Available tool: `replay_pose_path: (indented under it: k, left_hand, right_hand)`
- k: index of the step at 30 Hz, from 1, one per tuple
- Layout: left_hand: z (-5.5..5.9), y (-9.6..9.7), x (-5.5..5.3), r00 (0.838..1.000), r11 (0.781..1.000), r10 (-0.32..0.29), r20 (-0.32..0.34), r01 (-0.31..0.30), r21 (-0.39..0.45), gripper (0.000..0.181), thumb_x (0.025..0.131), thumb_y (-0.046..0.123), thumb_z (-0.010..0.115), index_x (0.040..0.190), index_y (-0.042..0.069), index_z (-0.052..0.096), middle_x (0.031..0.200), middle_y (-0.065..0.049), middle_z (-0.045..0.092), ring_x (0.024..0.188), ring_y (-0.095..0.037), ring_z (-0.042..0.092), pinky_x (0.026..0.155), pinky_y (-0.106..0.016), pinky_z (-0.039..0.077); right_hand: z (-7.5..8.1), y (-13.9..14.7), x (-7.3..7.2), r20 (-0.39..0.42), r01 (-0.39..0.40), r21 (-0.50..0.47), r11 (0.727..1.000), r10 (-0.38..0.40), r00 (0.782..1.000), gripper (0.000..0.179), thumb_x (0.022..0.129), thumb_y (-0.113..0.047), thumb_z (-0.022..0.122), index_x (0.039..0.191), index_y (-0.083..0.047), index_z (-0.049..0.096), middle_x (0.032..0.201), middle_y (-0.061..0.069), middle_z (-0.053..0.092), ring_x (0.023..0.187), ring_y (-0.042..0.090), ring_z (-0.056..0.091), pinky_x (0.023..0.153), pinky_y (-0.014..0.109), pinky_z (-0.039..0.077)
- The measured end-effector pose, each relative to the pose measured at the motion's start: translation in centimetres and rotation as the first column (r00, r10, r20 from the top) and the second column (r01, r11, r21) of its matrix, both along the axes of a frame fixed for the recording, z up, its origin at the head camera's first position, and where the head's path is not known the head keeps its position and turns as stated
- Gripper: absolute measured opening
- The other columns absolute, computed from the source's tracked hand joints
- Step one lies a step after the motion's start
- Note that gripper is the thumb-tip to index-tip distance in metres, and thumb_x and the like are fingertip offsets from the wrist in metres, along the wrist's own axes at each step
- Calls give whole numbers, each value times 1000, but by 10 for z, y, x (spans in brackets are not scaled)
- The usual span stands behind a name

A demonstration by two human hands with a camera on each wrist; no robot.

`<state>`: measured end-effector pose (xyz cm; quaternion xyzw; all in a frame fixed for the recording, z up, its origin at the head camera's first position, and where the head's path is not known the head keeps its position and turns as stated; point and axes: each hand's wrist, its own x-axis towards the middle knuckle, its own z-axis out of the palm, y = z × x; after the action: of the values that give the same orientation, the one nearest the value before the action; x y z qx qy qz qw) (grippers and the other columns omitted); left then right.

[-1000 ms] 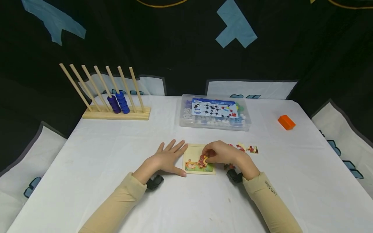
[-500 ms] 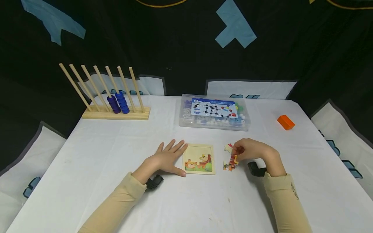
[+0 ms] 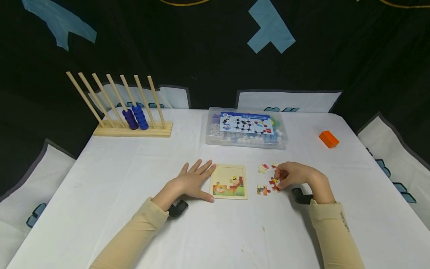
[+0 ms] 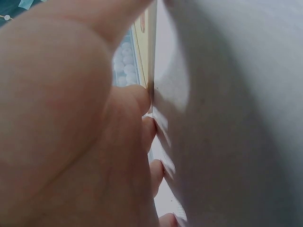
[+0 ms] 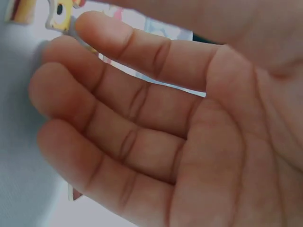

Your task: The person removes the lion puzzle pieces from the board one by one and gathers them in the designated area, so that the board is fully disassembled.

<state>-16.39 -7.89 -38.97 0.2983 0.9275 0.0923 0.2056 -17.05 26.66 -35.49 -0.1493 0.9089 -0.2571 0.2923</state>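
In the middle of the white-covered table (image 3: 215,235) lies a shallow wooden puzzle tray (image 3: 221,173), its lower part and right side filled with joined pieces (image 3: 231,188) and its upper left bare. The left hand (image 3: 191,183) rests with fingers spread wide beside it, the index fingertip and thumb at the tray's left corners. To the right of the tray lie loose puzzle pieces: a whitish one (image 3: 263,169), an orange and green one (image 3: 263,190) below it, and a red and yellow one (image 3: 274,184) by the right hand's fingertips. The right hand (image 3: 299,174) is bent, thumb and index finger near each other; whether they pinch that piece or merely touch it I cannot tell. Farther back stand a peg abacus (image 3: 132,131), a clear plastic case (image 3: 246,139) and an orange block (image 3: 329,139).
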Motion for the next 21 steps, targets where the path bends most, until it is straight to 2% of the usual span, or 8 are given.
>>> replay_pose_path:
  k: [8,15,18,21]
  left_hand:
    - [0,0,0,1000,1000,1,2,-1,3,107,69,68,59,147,17,7,151,-2,-1,135,-30,-6,100,-60,-2]
    - [-1,0,0,1000,1000,1,-1,-1,-8,106,69,68,59,147,17,8,151,-1,-2,135,-30,-6,101,-60,-1]
    - [0,0,1,1000,1000,0,-1,0,-8,106,70,67,59,147,17,8,151,-1,-1,136,-30,-6,101,-60,-1]
    - [0,0,1,1000,1000,0,-4,0,-5,105,70,67,59,147,17,8,151,-2,-1,136,-30,-5,101,-60,-1]
  right_hand:
    - [-3,-9,-2,-22,-25,-3,1000,25,999,23,75,-10,72,85,-3,53,71,3,47,69,17,45,61,29,36]
    - [-1,-26,2,-120,-26,-12,1000,24,993,18,81,-13,68,89,-4,55,66,3,53,58,17,51,58,29,40]
    - [-4,-39,3,-185,-43,-39,998,35,982,16,84,-15,65,93,-5,56,65,3,52,51,16,50,54,29,42]
    - [-9,-54,4,-282,-105,-41,994,89,955,15,86,-17,63,96,-7,59,72,0,53,57,14,49,57,29,43]
